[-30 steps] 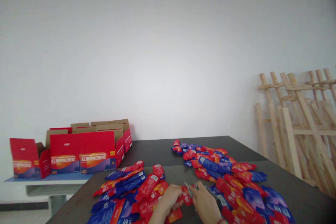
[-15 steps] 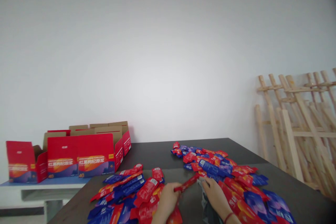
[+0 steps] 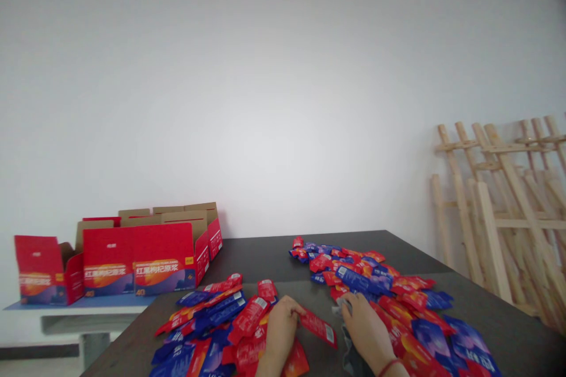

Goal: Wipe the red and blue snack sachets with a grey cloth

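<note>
My left hand (image 3: pixel 278 330) pinches one end of a red sachet (image 3: pixel 319 326), which lies flat across the gap between two heaps on the dark table (image 3: pixel 260 256). My right hand (image 3: pixel 366 330) rests, fingers curled, at the near edge of the right heap of red and blue sachets (image 3: pixel 389 300), over a grey cloth (image 3: pixel 349 350); what its fingers hold is hidden. The left heap of sachets (image 3: pixel 216 324) lies under and beside my left hand.
Open red cardboard boxes (image 3: pixel 141 259) stand on a low white table (image 3: pixel 75 312) to the left. Wooden frames (image 3: pixel 504 212) lean against the white wall at the right. The far part of the dark table is bare.
The red sachet, raised between both hands half a second ago, now lies flat with only my left hand on it. My right hand has drawn back to the right heap.
</note>
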Demonstrator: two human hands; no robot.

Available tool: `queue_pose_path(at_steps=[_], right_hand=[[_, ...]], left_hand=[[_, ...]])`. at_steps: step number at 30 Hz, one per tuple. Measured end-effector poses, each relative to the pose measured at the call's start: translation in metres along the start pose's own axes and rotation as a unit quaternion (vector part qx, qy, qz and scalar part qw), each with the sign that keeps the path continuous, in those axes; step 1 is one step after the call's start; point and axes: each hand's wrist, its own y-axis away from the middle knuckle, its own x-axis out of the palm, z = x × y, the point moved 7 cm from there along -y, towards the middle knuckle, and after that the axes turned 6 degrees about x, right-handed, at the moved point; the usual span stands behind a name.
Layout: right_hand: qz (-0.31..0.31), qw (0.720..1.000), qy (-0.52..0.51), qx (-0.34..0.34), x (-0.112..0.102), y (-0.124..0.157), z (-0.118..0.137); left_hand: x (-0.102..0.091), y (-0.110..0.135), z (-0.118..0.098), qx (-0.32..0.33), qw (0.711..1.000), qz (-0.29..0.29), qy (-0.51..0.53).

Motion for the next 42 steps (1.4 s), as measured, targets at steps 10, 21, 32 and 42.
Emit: queue_pose_path(at_steps=[10,21,32,42], right_hand=[[0.068,0.996,0.019,-0.062,0.055,0.017,0.054],[0.079,0.995,0.06,-0.003,0.053,0.004,-0.006],[0.053,0.991,-0.01,-0.124,0.046,0.036,0.045],[0.077,0.996,0.036,-0.023,0.057,0.011,-0.002]], left_hand=[[0.011,0.006,-0.009,-0.028,0.999,0.037,-0.008],[-0.005,0.002,-0.003,-0.038,0.999,-0.01,-0.025],[-0.001,0.005,-0.013,-0.023,0.996,0.01,-0.086],[-0.038,-0.003,0.023,-0.169,0.982,-0.062,0.052]])
